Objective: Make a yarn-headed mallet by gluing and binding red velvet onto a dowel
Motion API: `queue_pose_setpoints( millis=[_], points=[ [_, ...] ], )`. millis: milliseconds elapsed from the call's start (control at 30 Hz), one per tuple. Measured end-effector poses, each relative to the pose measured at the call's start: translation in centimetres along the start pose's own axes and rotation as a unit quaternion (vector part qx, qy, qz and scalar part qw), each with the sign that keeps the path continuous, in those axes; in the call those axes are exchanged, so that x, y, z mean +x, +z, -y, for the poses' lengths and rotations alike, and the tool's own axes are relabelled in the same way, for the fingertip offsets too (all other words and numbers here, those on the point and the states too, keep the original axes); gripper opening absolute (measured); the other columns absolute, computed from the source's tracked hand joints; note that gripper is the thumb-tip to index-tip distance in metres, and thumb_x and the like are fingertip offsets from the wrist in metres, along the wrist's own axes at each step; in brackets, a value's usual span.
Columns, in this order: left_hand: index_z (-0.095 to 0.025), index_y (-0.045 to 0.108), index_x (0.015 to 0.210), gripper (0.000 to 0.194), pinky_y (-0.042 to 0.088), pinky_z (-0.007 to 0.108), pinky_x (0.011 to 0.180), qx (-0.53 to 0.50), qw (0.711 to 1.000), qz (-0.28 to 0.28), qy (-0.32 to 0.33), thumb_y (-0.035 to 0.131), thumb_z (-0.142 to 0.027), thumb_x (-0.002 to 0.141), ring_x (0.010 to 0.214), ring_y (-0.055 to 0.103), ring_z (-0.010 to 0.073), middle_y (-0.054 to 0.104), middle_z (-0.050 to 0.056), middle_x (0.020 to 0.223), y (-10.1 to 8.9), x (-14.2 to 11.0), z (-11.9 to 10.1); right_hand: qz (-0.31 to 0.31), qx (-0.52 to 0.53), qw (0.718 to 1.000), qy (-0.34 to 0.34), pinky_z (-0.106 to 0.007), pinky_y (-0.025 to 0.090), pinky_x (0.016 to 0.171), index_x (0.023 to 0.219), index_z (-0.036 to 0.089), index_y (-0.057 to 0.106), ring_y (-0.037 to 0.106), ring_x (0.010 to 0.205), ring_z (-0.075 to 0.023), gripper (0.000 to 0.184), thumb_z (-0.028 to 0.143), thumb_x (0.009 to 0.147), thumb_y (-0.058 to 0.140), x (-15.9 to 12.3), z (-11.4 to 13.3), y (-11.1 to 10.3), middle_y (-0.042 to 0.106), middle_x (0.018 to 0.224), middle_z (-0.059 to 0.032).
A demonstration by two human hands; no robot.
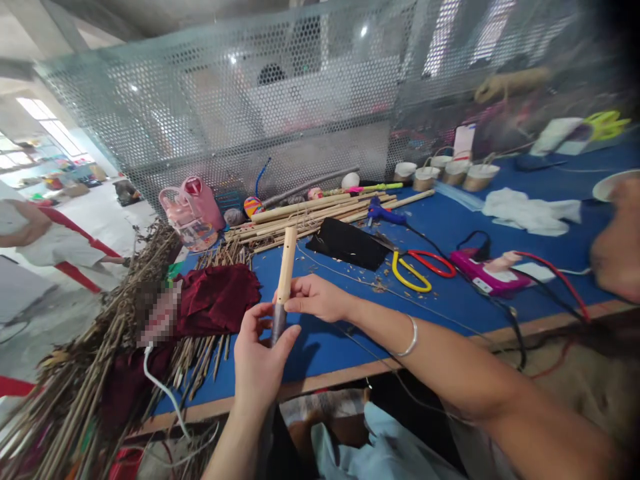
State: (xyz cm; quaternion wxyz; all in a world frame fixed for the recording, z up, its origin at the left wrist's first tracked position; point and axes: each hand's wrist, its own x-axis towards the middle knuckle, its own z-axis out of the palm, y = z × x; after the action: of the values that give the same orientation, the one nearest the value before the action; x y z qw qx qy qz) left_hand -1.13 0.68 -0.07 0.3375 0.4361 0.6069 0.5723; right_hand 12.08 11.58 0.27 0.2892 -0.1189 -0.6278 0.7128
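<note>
A pale wooden stick (286,267) with small dark holes stands nearly upright over the front of the blue table. Its lower part is grey and seems wrapped or sleeved. My left hand (261,357) is closed around that grey part from the left. My right hand (320,298), with a silver bangle on its wrist, pinches the stick where wood meets grey. The stick's bottom end is hidden behind my left hand. Beyond it lie a black cloth (347,243) and scissors (411,272) with one yellow and one red handle.
Dark red cloth (217,300) lies over bundled dry stalks (105,353) on the left. Wooden sticks (320,215) are piled behind. A blue glue gun (385,212), purple power strip (487,273) and cables are rightward. Another person's arm (620,247) reaches in at right.
</note>
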Motion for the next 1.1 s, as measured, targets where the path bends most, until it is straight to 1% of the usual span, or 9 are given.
queue_pose_setpoints(
  millis=[67,267,333,400,500,600,767,967,1100],
  points=[
    [-0.017,0.062,0.087,0.036,0.045,0.019,0.057,0.032,0.999,-0.017,0.001,0.079,-0.035,0.062,0.066,0.058,0.0105,0.064,0.000,0.075,-0.1,-0.1,-0.2,-0.003,0.005,1.000,0.005,-0.026,0.044,0.075,0.090,0.011,0.064,0.058,0.074,-0.0109,0.040,0.043,0.069,0.074,0.0,0.0,0.1,0.065,0.082,-0.0023],
    [-0.013,0.061,0.085,0.040,0.043,0.020,0.048,-0.195,0.942,0.194,-0.194,0.072,-0.046,0.067,0.048,0.054,0.0079,0.067,0.004,0.071,-1.0,0.7,0.3,0.005,0.020,1.000,0.023,-0.025,0.045,0.070,0.090,0.011,0.062,0.058,0.070,-0.0105,0.037,0.041,0.070,0.074,-0.2,0.0,0.3,0.064,0.078,-0.0022],
    [-0.015,0.059,0.097,0.044,0.044,0.020,0.049,-0.178,0.960,0.155,-0.153,0.073,-0.044,0.067,0.052,0.055,0.0085,0.067,0.003,0.076,-0.8,0.5,0.6,-0.007,0.023,0.999,0.024,-0.025,0.046,0.069,0.087,0.011,0.062,0.058,0.069,-0.0102,0.037,0.041,0.070,0.074,-0.2,-0.2,0.5,0.063,0.076,-0.0017],
    [-0.018,0.059,0.100,0.046,0.046,0.020,0.054,-0.090,0.993,0.051,-0.064,0.077,-0.039,0.064,0.060,0.058,0.0099,0.066,0.001,0.079,-0.4,0.0,0.6,-0.020,0.026,0.999,0.027,-0.024,0.046,0.068,0.087,0.011,0.061,0.058,0.068,-0.0099,0.038,0.041,0.068,0.076,-0.1,-0.3,0.6,0.063,0.076,-0.0010],
    [-0.016,0.063,0.085,0.035,0.045,0.020,0.056,0.030,0.999,-0.039,0.014,0.079,-0.035,0.061,0.063,0.058,0.0112,0.065,0.000,0.072,-0.1,-0.5,0.5,-0.035,0.027,0.999,0.030,-0.023,0.046,0.067,0.085,0.012,0.061,0.059,0.067,-0.0095,0.041,0.042,0.063,0.079,0.0,-0.3,0.8,0.063,0.074,0.0000],
    [-0.014,0.064,0.080,0.032,0.047,0.022,0.055,-0.038,0.998,0.028,-0.052,0.075,-0.040,0.065,0.057,0.059,0.0117,0.066,0.002,0.067,-0.4,-0.3,0.1,-0.035,0.028,0.999,0.030,-0.023,0.046,0.065,0.084,0.012,0.060,0.058,0.065,-0.0093,0.042,0.043,0.063,0.079,-0.1,0.1,0.9,0.063,0.072,0.0003],
    [-0.014,0.059,0.084,0.037,0.048,0.022,0.053,-0.199,0.954,0.159,-0.161,0.072,-0.044,0.068,0.052,0.059,0.0102,0.069,0.005,0.073,-0.8,0.5,0.1,-0.027,0.020,0.999,0.029,-0.021,0.043,0.061,0.083,0.011,0.061,0.055,0.062,-0.0078,0.042,0.044,0.064,0.078,-0.3,0.4,0.9,0.061,0.070,0.0009],
    [-0.016,0.062,0.085,0.035,0.045,0.020,0.060,0.018,1.000,-0.019,0.012,0.080,-0.034,0.060,0.065,0.059,0.0112,0.067,0.001,0.075,0.0,-0.3,0.2,-0.034,0.016,0.999,0.030,-0.022,0.045,0.065,0.083,0.011,0.061,0.057,0.065,-0.0091,0.042,0.043,0.063,0.078,-0.1,0.0,0.8,0.062,0.072,0.0002],
    [-0.014,0.063,0.082,0.034,0.046,0.022,0.055,-0.091,0.991,0.050,-0.080,0.078,-0.038,0.063,0.055,0.059,0.0107,0.067,0.001,0.067,-0.3,0.0,0.2,-0.011,0.033,0.999,0.036,-0.023,0.045,0.067,0.089,0.011,0.061,0.058,0.068,-0.0094,0.043,0.042,0.065,0.078,-0.2,0.1,0.6,0.065,0.077,-0.0012]
  ],
)
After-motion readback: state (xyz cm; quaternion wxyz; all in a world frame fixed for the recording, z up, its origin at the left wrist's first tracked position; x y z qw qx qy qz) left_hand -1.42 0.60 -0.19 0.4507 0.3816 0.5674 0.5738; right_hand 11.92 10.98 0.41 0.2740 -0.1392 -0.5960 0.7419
